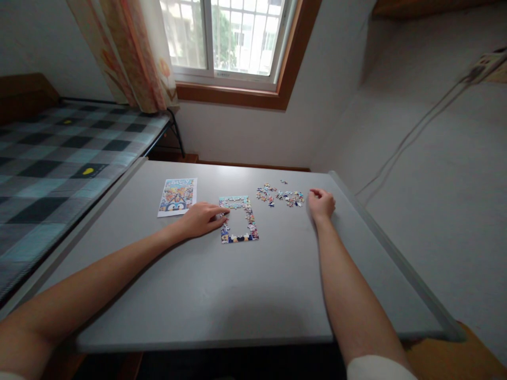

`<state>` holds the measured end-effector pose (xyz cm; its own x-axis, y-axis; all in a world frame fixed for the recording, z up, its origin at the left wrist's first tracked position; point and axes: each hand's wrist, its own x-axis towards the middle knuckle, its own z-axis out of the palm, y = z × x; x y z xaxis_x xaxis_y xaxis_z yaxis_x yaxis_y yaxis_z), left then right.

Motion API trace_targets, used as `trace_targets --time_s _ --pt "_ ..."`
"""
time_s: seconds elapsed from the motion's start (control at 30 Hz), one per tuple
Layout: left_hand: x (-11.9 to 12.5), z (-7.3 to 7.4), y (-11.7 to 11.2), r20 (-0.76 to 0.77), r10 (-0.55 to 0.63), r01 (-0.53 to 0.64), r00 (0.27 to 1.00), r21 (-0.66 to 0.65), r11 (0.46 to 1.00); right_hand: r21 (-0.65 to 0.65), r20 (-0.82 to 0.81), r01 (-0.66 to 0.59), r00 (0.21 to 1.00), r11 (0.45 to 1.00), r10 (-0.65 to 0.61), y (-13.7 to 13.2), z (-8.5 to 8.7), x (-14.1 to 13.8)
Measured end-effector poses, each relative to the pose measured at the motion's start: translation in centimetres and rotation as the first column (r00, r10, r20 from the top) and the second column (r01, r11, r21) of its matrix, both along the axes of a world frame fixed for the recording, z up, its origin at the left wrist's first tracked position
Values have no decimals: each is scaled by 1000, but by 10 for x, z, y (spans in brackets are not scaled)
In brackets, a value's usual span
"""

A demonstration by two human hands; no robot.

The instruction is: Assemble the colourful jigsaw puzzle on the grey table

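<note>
A partly joined jigsaw puzzle (pixel 253 232) lies flat on the grey-white table; its border forms a rectangular frame around a bare middle. My left hand (pixel 203 217) rests at the frame's left side, fingers stretched out and touching its edge. To the right of the frame, loose jigsaw pieces (pixel 293 199) are spread in small groups. My right hand (pixel 321 203) is on the table just right of these pieces, fingers curled in; whether anything is inside them is hidden. Left of the puzzle lies a printed picture sheet (pixel 178 196) with colourful cartoon figures, partly beside my left wrist.
The table (pixel 206 295) has raised side rails, and its far edge faces a window (pixel 237 42). A bed with a checked cover (pixel 114 145) stands at the left. A cable (pixel 412 134) hangs along the right wall.
</note>
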<state>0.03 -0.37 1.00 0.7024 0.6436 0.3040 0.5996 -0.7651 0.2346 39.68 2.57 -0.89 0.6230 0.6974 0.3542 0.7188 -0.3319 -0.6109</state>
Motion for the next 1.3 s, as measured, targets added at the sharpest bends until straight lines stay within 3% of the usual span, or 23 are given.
trace_targets --time_s 0.5,1.3 --pt "0 0 0 2 -6 6 1000 -2 1000 -97 39 26 999 995 -22 -1 1 -3" --pt "0 -1 0 13 9 -9 1000 -9 1000 -137 96 -89 990 987 103 -1 -1 -7"
